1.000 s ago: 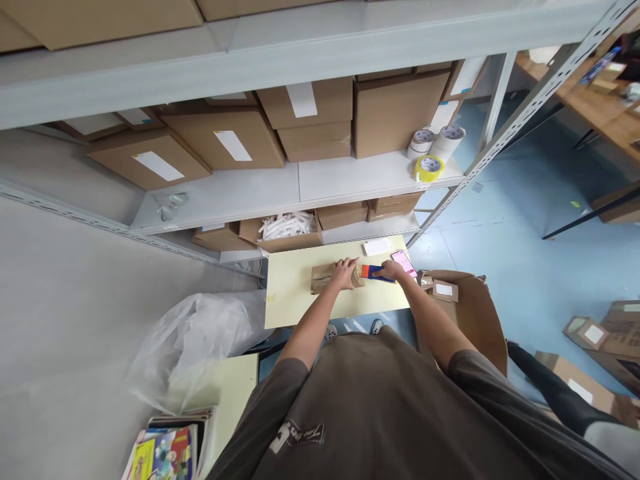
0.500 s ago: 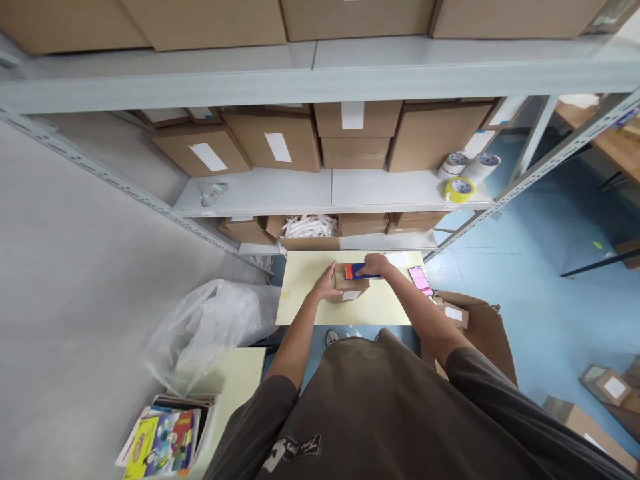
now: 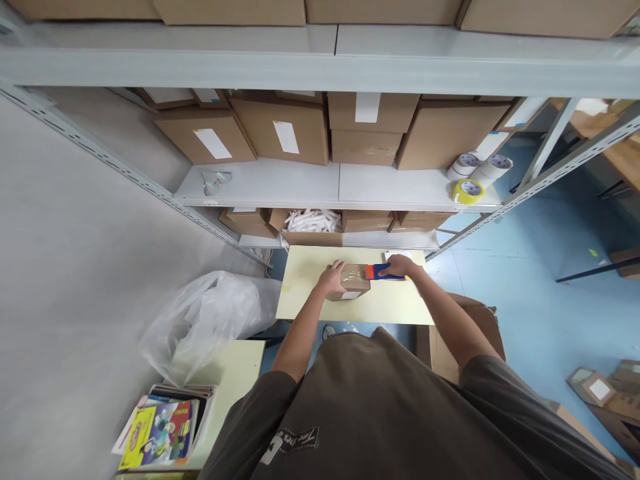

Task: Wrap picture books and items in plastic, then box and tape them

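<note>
cardboard box point(image 3: 355, 280) | left hand point(image 3: 331, 279) clasping its left end, fingers spread | right hand point(image 3: 399, 265) curled around blue-and-orange tool point(image 3: 377, 271)

The left hand point(image 3: 332, 279) hides one end of the taped cardboard box point(image 3: 356, 275) from us, and the right hand point(image 3: 401, 265) covers the grip of the blue-and-orange tape dispenser point(image 3: 371, 272). We find the box's white label point(image 3: 351, 295) too small to read. The top edge cuts off our view of the upper-shelf cartons point(image 3: 383, 12), while the dark T-shirt point(image 3: 380, 407) hides part of a sneaker point(image 3: 328, 331).
</note>
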Tool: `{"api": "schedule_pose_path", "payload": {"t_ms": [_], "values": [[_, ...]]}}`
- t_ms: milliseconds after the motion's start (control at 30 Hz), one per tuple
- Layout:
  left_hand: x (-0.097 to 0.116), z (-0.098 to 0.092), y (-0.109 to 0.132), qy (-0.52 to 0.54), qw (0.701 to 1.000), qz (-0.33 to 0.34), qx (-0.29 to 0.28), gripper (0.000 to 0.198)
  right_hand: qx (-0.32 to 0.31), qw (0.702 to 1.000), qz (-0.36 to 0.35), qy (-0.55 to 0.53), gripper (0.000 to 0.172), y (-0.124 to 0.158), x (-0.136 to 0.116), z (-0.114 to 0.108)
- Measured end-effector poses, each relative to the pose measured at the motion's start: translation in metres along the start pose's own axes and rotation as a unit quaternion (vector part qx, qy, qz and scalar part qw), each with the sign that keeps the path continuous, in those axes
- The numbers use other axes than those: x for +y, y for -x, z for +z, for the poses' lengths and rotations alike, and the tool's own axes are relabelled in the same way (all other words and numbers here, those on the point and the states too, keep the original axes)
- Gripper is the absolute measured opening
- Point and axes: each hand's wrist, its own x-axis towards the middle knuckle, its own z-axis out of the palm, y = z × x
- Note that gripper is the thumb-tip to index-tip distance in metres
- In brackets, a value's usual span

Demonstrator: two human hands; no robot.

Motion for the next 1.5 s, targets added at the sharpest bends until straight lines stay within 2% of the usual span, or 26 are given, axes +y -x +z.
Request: {"api": "schedule_pose_path", "payload": {"t_ms": [100,200,300,400,567,700,833,900,1000,1067,1133,1233,1333,1500], "values": [[-0.007,0.0,0.006,0.016,1.0,0.009,0.009,0.122,-0.006,0.999,0.036,-0.005,0.058,0.009,0.056,0.005],[-0.01,-0.003,0.005,0.017,1.0,0.011,0.002,0.123,-0.01,0.999,0.047,-0.011,0.061,0.011,0.074,0.017],[-0.01,-0.009,0.001,-0.01,0.999,-0.033,-0.014,0.13,0.014,0.998,0.059,-0.012,0.067,0.003,0.056,0.037],[-0.007,-0.013,-0.006,-0.058,0.995,-0.063,-0.045,0.144,0.006,0.998,0.057,-0.038,0.071,-0.008,0.028,0.059],[0.019,-0.006,-0.027,-0.113,0.985,-0.079,-0.101,0.156,-0.002,0.996,0.054,-0.077,0.076,-0.015,-0.004,0.081],[0.051,0.003,-0.052,-0.115,0.987,-0.013,-0.114,0.148,-0.005,0.994,0.056,-0.096,0.075,-0.011,-0.012,0.085],[0.067,-0.006,-0.061,-0.112,0.988,0.04,-0.101,0.146,0.014,0.99,0.065,-0.122,0.07,0.001,-0.001,0.079],[0.063,-0.017,-0.056,-0.078,0.993,0.057,-0.06,0.14,0.04,0.988,0.068,-0.135,0.067,0.01,0.009,0.068],[0.044,-0.027,-0.038,0.023,0.997,0.073,0.006,0.134,0.07,0.988,0.054,-0.125,0.065,0.019,0.012,0.046],[0.026,-0.023,-0.023,0.099,0.993,0.06,0.014,0.135,0.075,0.992,0.04,-0.094,0.064,0.018,-0.001,0.033],[0.007,-0.011,-0.009,0.151,0.988,0.012,-0.006,0.137,0.064,0.996,0.031,-0.054,0.063,0.011,-0.025,0.029],[-0.016,0.014,0.006,0.15,0.985,-0.071,-0.042,0.138,0.028,0.999,0.027,-0.013,0.062,-0.005,-0.066,0.039],[-0.028,0.034,0.011,0.089,0.987,-0.113,-0.072,0.144,-0.002,1.0,0.023,0.0,0.06,-0.02,-0.096,0.058],[-0.027,0.045,0.003,0.036,0.988,-0.12,-0.093,0.151,-0.005,0.999,0.036,0.015,0.062,-0.031,-0.105,0.07]]}}
